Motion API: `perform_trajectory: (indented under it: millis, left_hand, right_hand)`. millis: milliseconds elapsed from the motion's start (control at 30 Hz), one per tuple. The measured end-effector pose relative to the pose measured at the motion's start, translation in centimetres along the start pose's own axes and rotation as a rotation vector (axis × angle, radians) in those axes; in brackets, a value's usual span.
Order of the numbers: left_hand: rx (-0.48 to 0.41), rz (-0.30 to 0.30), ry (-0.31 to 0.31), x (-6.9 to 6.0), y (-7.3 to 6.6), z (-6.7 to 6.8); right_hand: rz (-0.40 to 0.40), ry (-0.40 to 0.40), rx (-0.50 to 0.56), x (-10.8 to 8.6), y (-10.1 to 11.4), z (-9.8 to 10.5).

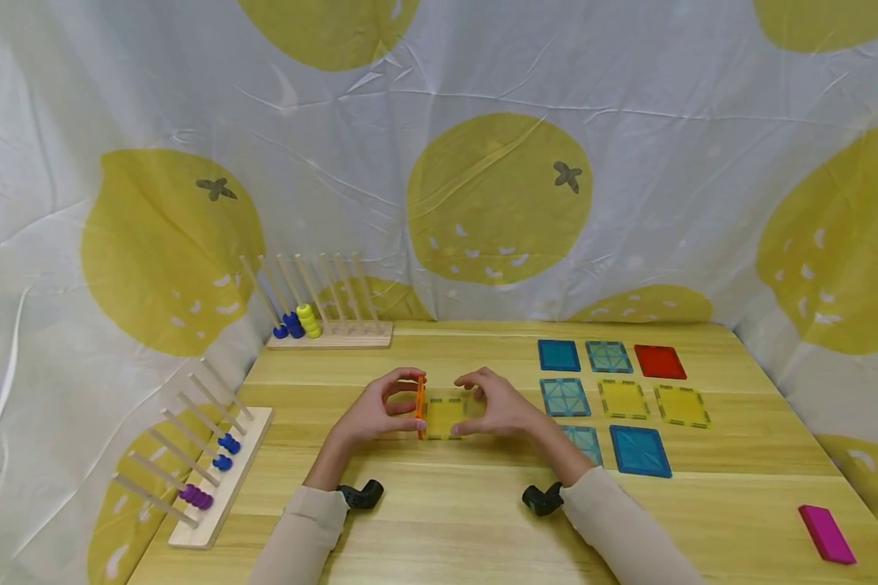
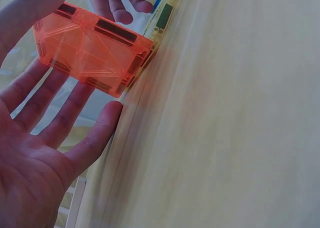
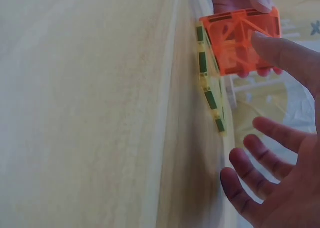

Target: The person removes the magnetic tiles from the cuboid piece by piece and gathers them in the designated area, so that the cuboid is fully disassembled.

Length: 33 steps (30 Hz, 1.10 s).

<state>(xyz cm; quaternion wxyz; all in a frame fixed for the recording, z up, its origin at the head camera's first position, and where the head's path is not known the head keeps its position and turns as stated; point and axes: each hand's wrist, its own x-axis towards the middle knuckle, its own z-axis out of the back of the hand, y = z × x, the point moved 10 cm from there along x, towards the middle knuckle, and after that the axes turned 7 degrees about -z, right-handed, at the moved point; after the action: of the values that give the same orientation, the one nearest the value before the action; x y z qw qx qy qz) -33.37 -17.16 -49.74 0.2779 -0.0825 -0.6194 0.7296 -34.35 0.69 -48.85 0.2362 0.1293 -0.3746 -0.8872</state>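
Note:
An orange magnetic tile (image 1: pixel 420 408) stands upright along the left edge of a yellow magnetic tile (image 1: pixel 445 418) lying flat on the table. My left hand (image 1: pixel 366 416) holds the orange tile by opposite edges, thumb on one and fingertips on the other, as the left wrist view shows on the orange tile (image 2: pixel 92 50). On the yellow tile's right side is my right hand (image 1: pixel 503 406), its fingers spread and gently bent, with nothing gripped. Whether its thumb touches the yellow tile I cannot tell.
To the right lie several flat tiles, among them a red tile (image 1: pixel 660 361) and a blue tile (image 1: pixel 640 451). A magenta block (image 1: pixel 827 534) is near the right edge. Two peg racks with rings, a back rack (image 1: pixel 336 336) and a side rack (image 1: pixel 223 487), stand on the left.

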Motion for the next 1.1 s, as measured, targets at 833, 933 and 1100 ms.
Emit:
perform_trajectory:
  millis: [833, 933, 1100]
  left_hand:
    - [0.004, -0.002, 0.018, 0.2, 0.0, -0.1]
    - [0.008, -0.003, 0.015, 0.2, 0.0, -0.1]
    - [0.037, 0.003, 0.001, 0.1, 0.2, 0.0]
  right_hand:
    - [-0.008, 0.005, -0.209, 1.4, 0.5, -2.4]
    - [-0.004, 0.003, -0.238, 1.5, 0.7, -2.6]
    - [-0.018, 0.002, -0.275, 1.5, 1.0, -2.8]
